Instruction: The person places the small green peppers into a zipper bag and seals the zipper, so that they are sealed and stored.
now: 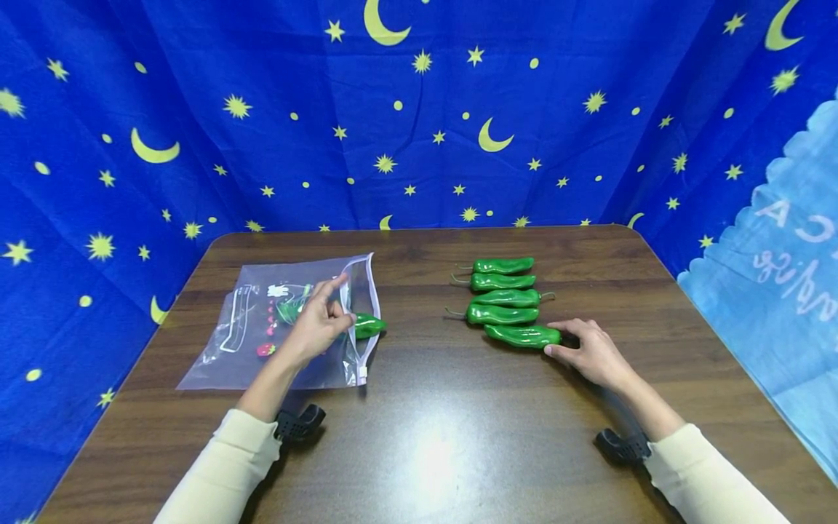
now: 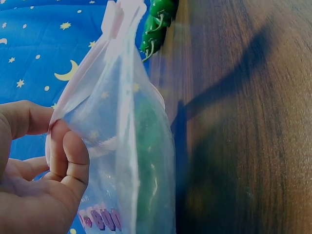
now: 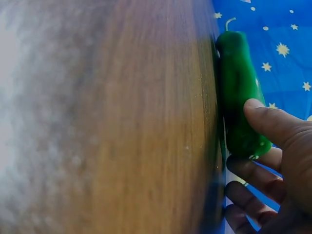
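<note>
With my right fingers (image 3: 256,178) I am pinching one end of the nearest green pepper (image 1: 522,336), the thumb pressing along its side and a fingertip curling under the blunt end. The pepper is lying on the worktop (image 1: 425,407), its body running from my right fingers away to the left, so its long axis is going roughly crosswise in front of me and its free end is pointing broadly toward my left fingers (image 2: 29,118). My right hand is by far the nearer one to it.

Those left fingers are holding the lip of a clear zip bag (image 1: 255,371), pinched between thumb and fingers and raised off the worktop, so that the mouth is gaping beside them on their right. That mouth is facing the side where the pepper is lying, with bare worktop stretching between the two; this line from free end to opening is what I am judging to matter most.

Just beyond my right fingers and to their left, four more peppers (image 1: 503,314) are lying in a stacked row, nearly parallel to the held one. Beside my left fingertips, another pepper (image 1: 369,326) is resting at the bag's mouth, and more green is showing through the plastic under the hand; I cannot tell how many are there. Nearer to me than my left fingers, a white slider (image 1: 362,374) is sitting at the zip's end.
</note>
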Demonstrator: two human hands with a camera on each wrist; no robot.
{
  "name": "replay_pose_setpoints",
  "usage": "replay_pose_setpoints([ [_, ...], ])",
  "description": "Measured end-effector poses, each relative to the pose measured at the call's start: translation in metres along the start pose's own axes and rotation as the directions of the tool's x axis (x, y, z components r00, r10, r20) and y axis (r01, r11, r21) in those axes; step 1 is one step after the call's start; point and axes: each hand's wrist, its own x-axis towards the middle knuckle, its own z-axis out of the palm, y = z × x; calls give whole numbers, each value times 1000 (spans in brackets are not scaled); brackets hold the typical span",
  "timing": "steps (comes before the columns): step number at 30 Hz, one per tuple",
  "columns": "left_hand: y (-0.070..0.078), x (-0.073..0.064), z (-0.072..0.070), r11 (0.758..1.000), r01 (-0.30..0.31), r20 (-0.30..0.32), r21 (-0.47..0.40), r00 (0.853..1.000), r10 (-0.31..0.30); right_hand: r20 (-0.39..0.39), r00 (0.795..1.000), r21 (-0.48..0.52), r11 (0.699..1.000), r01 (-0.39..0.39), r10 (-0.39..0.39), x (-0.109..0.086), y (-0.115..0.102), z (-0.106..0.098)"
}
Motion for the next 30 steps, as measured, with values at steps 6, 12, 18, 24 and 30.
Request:
replay_pose_setpoints([
  [6,-2,0,0,1000,0,-3,0,1000,0,-23,1000,17,1000,7,-6,0,-3,-1],
  [12,-3,0,-1,1000,0,-1,6,1000,0,-57,998,40,999,25,-22,2,-12,-2],
  [18,-2,0,-1,1000,10,-2,1,1000,-10,-67,997,61,997,42,-38,3,-24,-3],
  [24,-2,-1,-1,1000,8,0,3,1000,-8,-83,995,67,996,62,-57,6,-34,-3],
  [30,-2,-1,-1,1000,3,0,1,1000,-3,-65,997,119,991,57,-49,12,-46,-2],
])
